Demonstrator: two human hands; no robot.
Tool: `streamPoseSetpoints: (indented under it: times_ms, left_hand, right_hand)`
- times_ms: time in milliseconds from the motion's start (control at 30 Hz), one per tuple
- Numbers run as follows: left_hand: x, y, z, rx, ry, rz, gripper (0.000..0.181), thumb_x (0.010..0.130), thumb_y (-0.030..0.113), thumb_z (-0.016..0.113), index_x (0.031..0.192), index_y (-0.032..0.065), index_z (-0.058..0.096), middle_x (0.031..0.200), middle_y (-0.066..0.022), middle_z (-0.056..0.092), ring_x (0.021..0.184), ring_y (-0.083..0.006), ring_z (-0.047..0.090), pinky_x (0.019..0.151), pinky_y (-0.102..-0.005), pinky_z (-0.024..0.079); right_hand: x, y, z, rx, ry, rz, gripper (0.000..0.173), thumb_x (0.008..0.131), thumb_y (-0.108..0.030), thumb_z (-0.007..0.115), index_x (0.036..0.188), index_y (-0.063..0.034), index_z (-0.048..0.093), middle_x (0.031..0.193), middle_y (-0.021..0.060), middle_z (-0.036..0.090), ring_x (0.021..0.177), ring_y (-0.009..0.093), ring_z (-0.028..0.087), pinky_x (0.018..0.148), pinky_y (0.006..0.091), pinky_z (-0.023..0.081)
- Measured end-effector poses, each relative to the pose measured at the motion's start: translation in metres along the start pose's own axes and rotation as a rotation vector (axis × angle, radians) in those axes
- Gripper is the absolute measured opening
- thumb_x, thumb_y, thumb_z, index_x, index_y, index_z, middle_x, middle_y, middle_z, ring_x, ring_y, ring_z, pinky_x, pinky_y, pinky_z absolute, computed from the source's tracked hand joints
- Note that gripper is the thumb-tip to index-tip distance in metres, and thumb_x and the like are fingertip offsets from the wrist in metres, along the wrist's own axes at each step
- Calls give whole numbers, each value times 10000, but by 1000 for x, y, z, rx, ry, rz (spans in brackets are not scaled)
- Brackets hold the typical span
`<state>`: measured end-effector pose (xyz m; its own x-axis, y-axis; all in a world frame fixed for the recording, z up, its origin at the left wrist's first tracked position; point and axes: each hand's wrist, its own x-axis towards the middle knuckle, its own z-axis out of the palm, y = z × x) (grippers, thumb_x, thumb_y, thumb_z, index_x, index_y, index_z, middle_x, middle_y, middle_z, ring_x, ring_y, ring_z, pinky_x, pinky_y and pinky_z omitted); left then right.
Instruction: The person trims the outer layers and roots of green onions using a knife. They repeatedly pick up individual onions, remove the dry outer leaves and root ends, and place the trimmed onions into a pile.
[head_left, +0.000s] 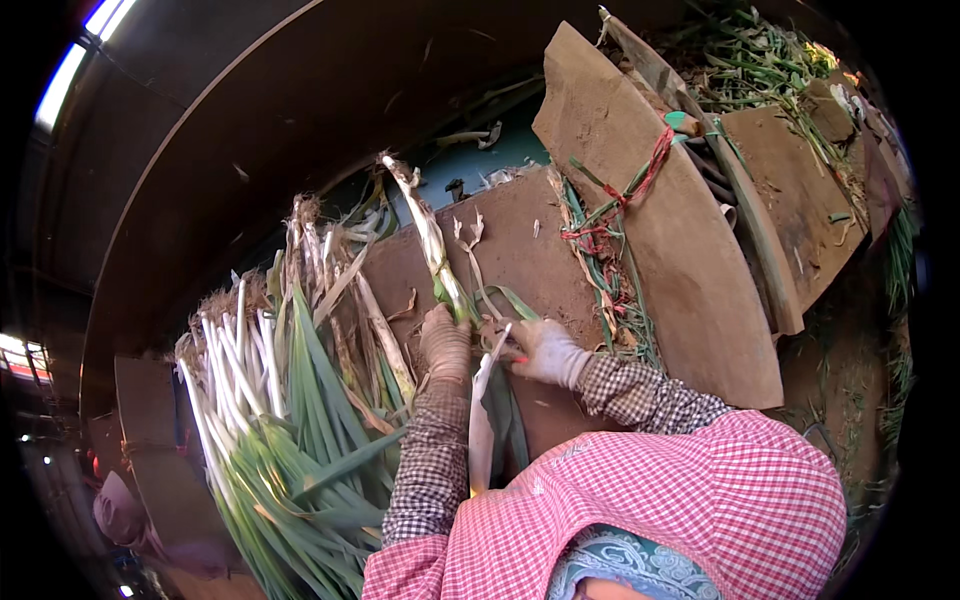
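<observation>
My left hand (448, 339), in a soiled glove, is closed around a long green onion (429, 232). The rooted white end points away from me, and dry husk clings along the shank. My right hand (551, 349), in a paler glove, is curled close by at the onion's leaves. A small red item (520, 360) shows at its fingers, too little to identify. A pale strip of peeled leaf sheath (482, 424) hangs between my forearms. Left of my left hand lie unpeeled green onions (379, 315) with brown husks. Farther left is a heap of clean white-shanked green onions (240, 360).
A brown work surface (510, 232) lies under my hands. To the right stands a tall bent board (652, 217), with red and green ties (622, 199). Leaf scraps (757, 67) pile up at the far right. A dark curved wall (247, 127) borders the far side.
</observation>
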<state>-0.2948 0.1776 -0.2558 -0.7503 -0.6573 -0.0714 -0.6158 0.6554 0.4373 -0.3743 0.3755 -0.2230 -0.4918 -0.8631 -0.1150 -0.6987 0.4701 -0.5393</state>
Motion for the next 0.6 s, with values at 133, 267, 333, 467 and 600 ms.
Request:
streamPoseSetpoints:
  times_ms: [133,267,333,467,600]
  left_hand:
    - [11,9,0,37,19,-24,585,787,280,760,1264,25,536,1187,-207,596,1127,-383,576,945,-475,484]
    - [7,13,-9,53,-24,-113,565,786,294,770,1227,32,533,1093,-205,640,1015,-395,639,880,-480,522]
    - [2,18,-12,64,-2,-91,532,793,301,775,1192,31,549,1067,-208,647,994,-398,648,858,-492,528]
    - [0,28,-16,47,-70,-123,619,751,304,802,1231,28,524,1108,-226,618,1044,-415,623,897,-498,514]
    - [7,27,-24,26,-57,-164,692,758,293,790,1316,31,478,1156,-237,587,1041,-422,619,903,-502,511]
  right_hand:
    - [5,-4,6,24,-144,45,657,754,-359,740,1297,-59,525,983,195,682,901,390,674,818,485,536]
    - [41,-2,12,-106,-34,59,623,773,-346,736,1289,-70,521,935,167,684,862,353,683,743,486,526]
    - [77,1,9,-133,39,54,579,794,-355,723,1252,-63,523,922,157,686,866,351,684,731,485,521]
    - [159,7,-15,-153,-80,202,517,882,-372,678,1236,-30,522,1000,156,704,925,298,708,788,423,548]
    - [146,6,-28,-84,-116,200,506,862,-319,683,1249,-37,519,963,145,716,876,291,722,790,411,562]
